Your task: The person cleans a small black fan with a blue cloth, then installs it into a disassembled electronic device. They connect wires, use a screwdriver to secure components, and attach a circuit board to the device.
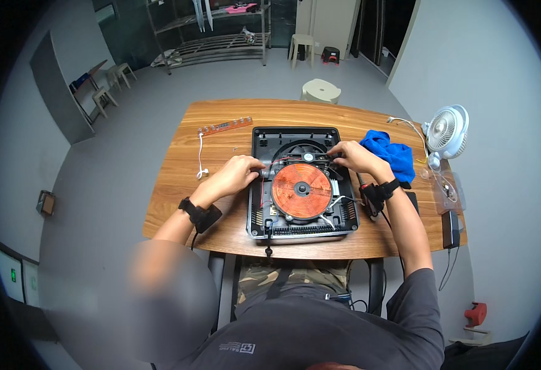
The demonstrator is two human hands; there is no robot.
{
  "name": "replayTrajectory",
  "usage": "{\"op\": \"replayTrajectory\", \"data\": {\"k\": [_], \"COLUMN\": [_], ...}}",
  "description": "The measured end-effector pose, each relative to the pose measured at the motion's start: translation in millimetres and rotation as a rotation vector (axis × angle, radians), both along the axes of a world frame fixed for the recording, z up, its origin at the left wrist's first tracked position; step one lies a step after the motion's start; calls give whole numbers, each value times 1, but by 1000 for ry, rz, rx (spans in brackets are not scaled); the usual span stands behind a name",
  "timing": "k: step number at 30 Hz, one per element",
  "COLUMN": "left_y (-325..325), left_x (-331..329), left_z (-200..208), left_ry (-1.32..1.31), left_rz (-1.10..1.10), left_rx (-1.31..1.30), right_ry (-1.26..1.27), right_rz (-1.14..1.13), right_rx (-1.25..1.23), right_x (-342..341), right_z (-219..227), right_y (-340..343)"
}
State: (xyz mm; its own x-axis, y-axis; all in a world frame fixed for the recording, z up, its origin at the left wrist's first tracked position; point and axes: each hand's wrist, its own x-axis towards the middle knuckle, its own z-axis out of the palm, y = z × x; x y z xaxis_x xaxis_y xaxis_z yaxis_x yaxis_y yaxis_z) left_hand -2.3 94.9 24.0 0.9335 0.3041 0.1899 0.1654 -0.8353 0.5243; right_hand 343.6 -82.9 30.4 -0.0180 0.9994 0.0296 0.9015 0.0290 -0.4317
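An opened induction cooker point(345, 233) lies on the wooden table in front of me. A round copper coil point(302, 191) fills the middle of its black housing. Behind the coil shows a black cooling fan point(308, 158) with a pale hub. My left hand point(236, 174) reaches over the housing's left wall, its fingers bent together with the tips just inside; what they grip is hidden. At the fan's right side, my right hand point(355, 157) has its fingers pinched near the frame, and what lies between them cannot be made out. Black bands are on both wrists.
Left of the cooker lies a narrow orange circuit board point(225, 126) with a white cable. A blue cloth point(389, 154), a white desk fan point(446, 132), a clear plastic box point(455, 194) and a black power adapter point(450, 229) are on the right. Beyond the table stands a cream stool point(321, 90).
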Motion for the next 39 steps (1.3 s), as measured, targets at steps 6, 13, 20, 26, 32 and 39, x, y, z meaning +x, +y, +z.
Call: {"op": "replayTrajectory", "data": {"k": [6,13,20,26,32,39], "left_y": [6,2,7,34,63,66], "left_x": [-5,-14,-30,-48,-79,-108], "left_z": [0,5,5,0,-10,-21], "left_ry": [10,33,-16,40,204,320], "left_rz": [30,89,106,190,296,309], "left_rx": [-62,-122,-52,109,139,101], "right_ry": [0,24,90,-123,-209,-354], "right_rz": [36,40,-126,-235,-335,-405], "right_rx": [21,60,166,184,-94,-180], "right_x": [-5,-3,0,28,10,2], "right_z": [1,-10,-7,-29,-32,-52], "right_y": [-11,-14,-30,-65,-98,-108]}}
